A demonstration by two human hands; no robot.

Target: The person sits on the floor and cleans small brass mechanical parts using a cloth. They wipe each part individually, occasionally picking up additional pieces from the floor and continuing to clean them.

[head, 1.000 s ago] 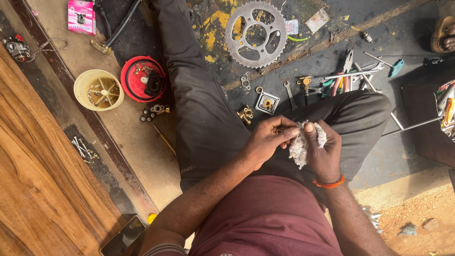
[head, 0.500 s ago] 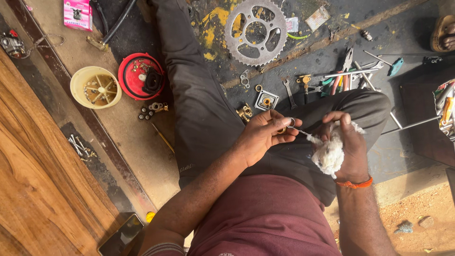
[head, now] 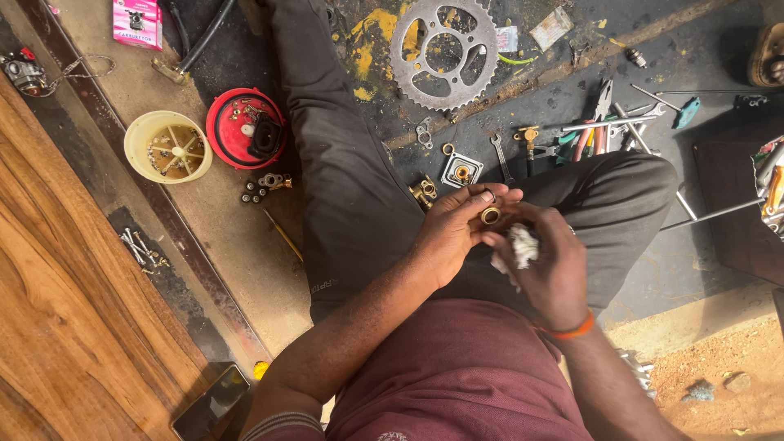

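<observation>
We sit cross-legged on the floor (head: 245,237), and both hands meet over our lap, raised close under the camera so that the small part can be seen while it is worked. Our left hand (head: 457,233) is clamped on a small brass ring (head: 490,216), pinched at the fingertips with its bore facing up towards us; held that way, the opening is exposed for wiping. Our right hand (head: 547,261) is closed around a wad of white rag (head: 523,245), bunched in the palm so a corner of it can be pressed where needed. The ring sits just above and to the left of the rag, at the tips of the right fingers, near it but whether the two touch we cannot tell.

The rest lies within arm's reach around our legs. A large sprocket (head: 443,51) lies flat on the floor beyond the knees, with wrenches and pliers (head: 604,122) scattered to its right. A red cap (head: 245,129) and a cream cup (head: 167,147) stand beside the left leg, holding small hardware together so that it does not scatter. A square brass-centred plate (head: 461,171) lies just beyond the left hand.
</observation>
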